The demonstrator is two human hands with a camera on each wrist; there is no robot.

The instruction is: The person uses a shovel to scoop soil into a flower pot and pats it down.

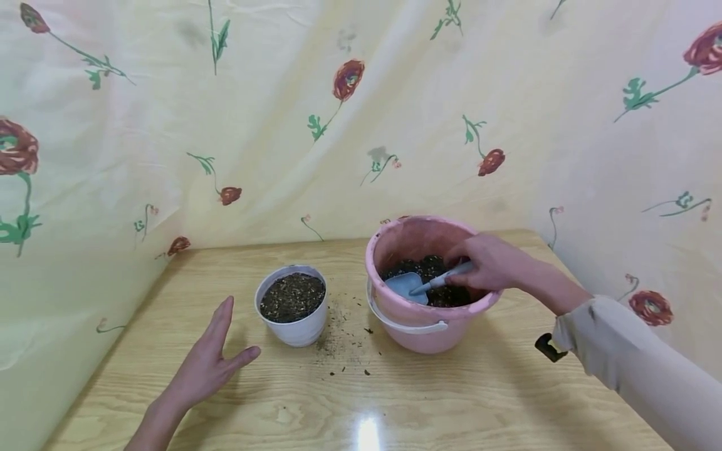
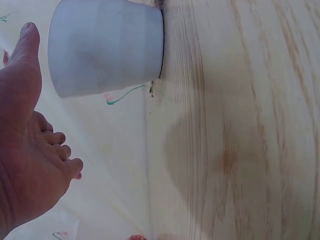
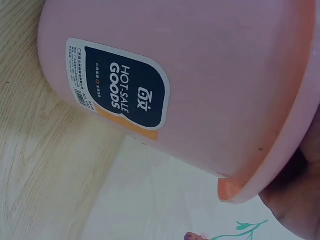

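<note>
In the head view my right hand (image 1: 492, 260) reaches over the rim of a pink bucket (image 1: 423, 337) and grips the handle of a small blue-grey trowel (image 1: 405, 285). The trowel's blade lies on dark soil (image 1: 433, 266) inside the bucket. To the left stands a white plant pot (image 1: 299, 331), filled near its rim with soil (image 1: 293, 297). My left hand (image 1: 207, 368) is beside the pot, thumb spread from straight fingers, holding nothing. In the left wrist view a gap shows between this hand (image 2: 30, 150) and the pot (image 2: 107, 50).
Soil crumbs (image 1: 344, 341) are scattered on the wooden table (image 1: 293, 401) between pot and bucket. The bucket's white handle (image 1: 406, 327) hangs down its front. A flowered cloth (image 1: 271, 125) surrounds the table's back and sides. A printed label (image 3: 120, 90) shows on the bucket's side.
</note>
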